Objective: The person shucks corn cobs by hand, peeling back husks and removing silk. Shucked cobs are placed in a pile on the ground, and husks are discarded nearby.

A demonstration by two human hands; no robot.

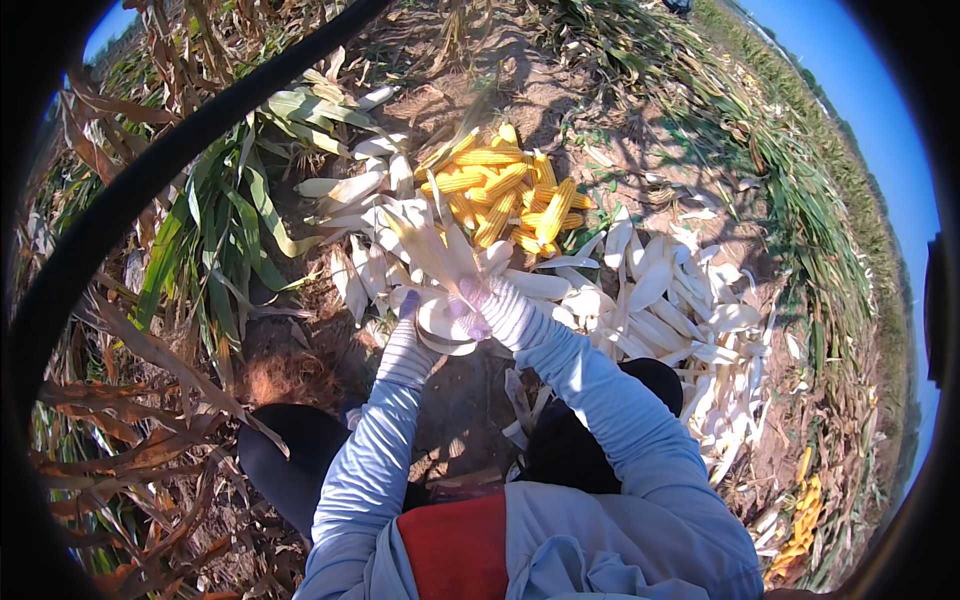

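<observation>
Both my hands wear pale gloves with purple fingers and meet low in front of me. My left hand (406, 318) is closed at the lower end of an ear of corn in pale husk (430, 255). Just to its right, my right hand (474, 306) is closed on the same husk, whose leaves fan up and away. My fingers partly hide the ear, and no kernels show on it. Straight beyond my hands lies a heap of bare yellow corn cobs (500, 187).
Stripped white husks (670, 300) pile up to the right. Unhusked ears (350, 187) and green stalks (225, 215) lie at the left, with dry leaves nearer. More yellow cobs (800, 525) sit at the lower right. A dark curved bar (170, 160) crosses the upper left.
</observation>
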